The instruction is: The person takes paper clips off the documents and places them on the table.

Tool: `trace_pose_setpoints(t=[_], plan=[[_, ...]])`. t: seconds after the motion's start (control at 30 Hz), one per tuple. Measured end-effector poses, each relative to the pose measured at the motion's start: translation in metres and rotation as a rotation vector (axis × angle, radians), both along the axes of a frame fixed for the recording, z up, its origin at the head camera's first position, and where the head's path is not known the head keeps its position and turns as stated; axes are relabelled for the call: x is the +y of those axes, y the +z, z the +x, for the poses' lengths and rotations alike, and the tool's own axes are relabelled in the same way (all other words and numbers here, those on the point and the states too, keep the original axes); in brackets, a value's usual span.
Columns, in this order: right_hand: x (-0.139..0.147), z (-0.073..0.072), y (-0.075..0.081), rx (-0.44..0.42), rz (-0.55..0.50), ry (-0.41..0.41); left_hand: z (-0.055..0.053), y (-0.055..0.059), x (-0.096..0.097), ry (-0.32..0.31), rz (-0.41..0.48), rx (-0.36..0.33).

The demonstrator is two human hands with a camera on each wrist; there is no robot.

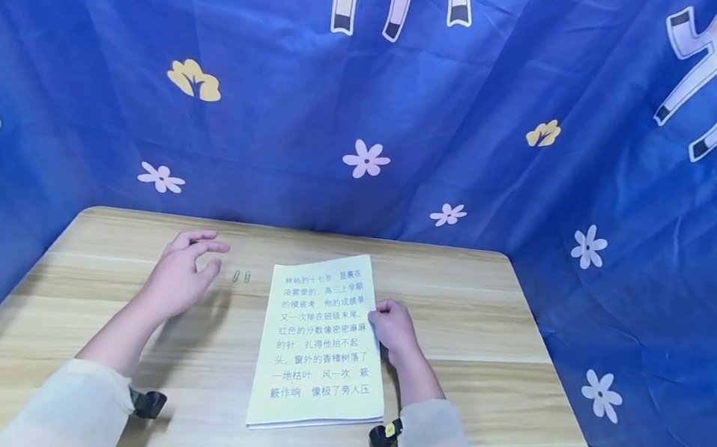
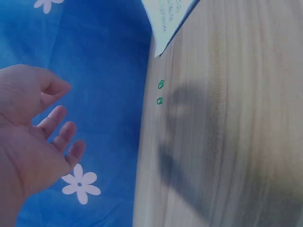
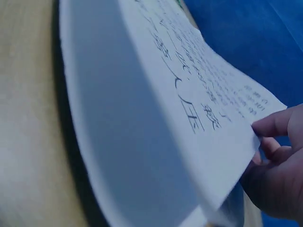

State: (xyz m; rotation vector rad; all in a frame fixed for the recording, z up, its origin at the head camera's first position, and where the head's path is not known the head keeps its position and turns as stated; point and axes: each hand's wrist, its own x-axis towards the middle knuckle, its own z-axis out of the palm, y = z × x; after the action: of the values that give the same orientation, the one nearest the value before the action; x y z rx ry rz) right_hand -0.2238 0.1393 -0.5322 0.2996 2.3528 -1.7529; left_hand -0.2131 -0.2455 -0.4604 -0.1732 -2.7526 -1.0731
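Note:
A small stack of paper sheets (image 1: 318, 346) with lines of printed Chinese text lies on the table, its right side lifted a little. My right hand (image 1: 395, 328) pinches the right edge of the sheets between thumb and fingers, as the right wrist view also shows (image 3: 279, 161). Left of the paper, two small green paper clips (image 1: 241, 276) lie side by side near the table's back. My left hand (image 1: 185, 272) hovers just left of the clips with loosely bent fingers and holds nothing. In the left wrist view, the clips (image 2: 160, 92) lie apart from the hand.
The wood-grain table (image 1: 475, 420) has rounded back corners. A blue curtain (image 1: 276, 122) with flowers and animal figures stands behind it and along both sides. Black wrist cameras (image 1: 147, 403) are strapped near both sleeves.

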Motion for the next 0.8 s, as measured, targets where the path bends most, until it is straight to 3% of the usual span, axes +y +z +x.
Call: trace_pose_setpoints(t=[0.23,0.4,0.53,0.8], plan=[[-0.012,0.001,0.002,0.059,0.221,-0.085,0.008,0.001,0.003,-0.001,0.002,0.022],[-0.016,0.001,0.002,0.096,0.301,-0.101,0.01,-0.001,0.003,-0.005,0.002,0.008],[-0.016,0.002,0.002,0.102,0.371,-0.082,0.014,-0.002,0.002,-0.009,0.005,0.001],[-0.015,-0.001,0.005,0.06,0.58,0.05,0.019,-0.004,-0.001,0.0,-0.003,-0.014]])
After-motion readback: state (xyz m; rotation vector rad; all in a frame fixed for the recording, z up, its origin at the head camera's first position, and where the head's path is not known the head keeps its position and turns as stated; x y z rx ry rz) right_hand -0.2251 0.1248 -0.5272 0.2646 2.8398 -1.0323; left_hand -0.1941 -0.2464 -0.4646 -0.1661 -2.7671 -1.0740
